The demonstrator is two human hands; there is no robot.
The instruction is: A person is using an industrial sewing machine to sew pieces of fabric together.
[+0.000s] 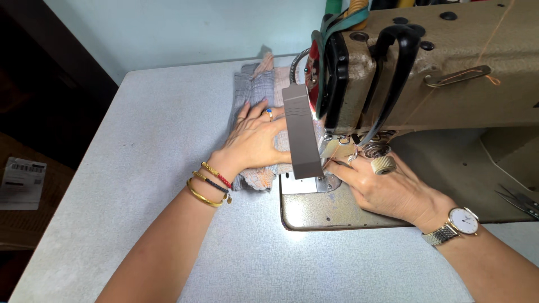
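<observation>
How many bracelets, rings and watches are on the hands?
Bracelets: 3, on the left hand's wrist: gold bangle, dark cord bracelet, red and gold bracelet
Rings: 1, blue ring
Watches: 1, watch by the right hand
Total: 5

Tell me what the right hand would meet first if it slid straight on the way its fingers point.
The right hand points left toward the needle area. Its fingertips would likely first meet the edge of the grey and peach patchwork fabric under the grey lamp bar, though that bar hides the exact spot.
</observation>
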